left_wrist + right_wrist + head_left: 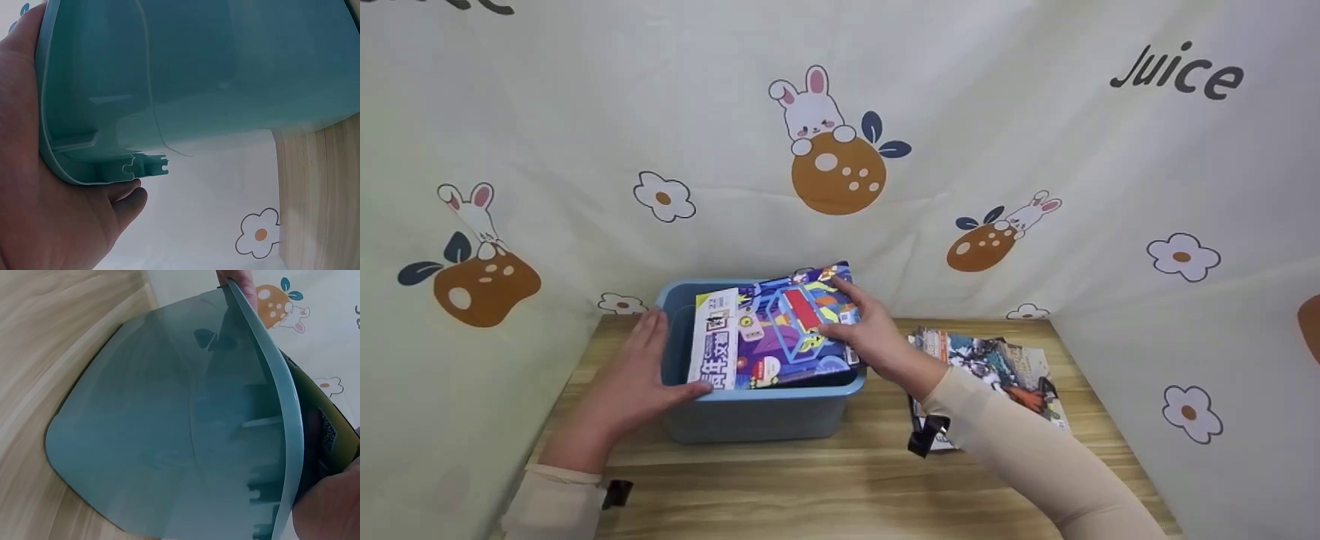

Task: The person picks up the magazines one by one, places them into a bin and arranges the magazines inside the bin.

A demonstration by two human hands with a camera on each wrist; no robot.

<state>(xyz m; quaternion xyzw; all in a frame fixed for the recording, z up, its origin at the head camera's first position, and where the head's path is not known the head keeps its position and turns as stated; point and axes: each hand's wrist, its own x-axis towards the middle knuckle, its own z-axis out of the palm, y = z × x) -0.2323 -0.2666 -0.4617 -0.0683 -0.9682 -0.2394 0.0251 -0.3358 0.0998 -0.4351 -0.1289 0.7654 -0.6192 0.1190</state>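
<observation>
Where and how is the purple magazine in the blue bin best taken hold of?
The purple magazine is probably best taken by its right edge, from the right, thumb on the cover: that end sticks up out of the blue bin, and the right hand holds it there.

head: looking forward and down from above left hand [630, 382] and right hand [881, 341], farthest back
left wrist: beside left hand, turned sideways, close on bin [197, 73]
right wrist: beside right hand, sideways, close
bin: shared by all three
</observation>
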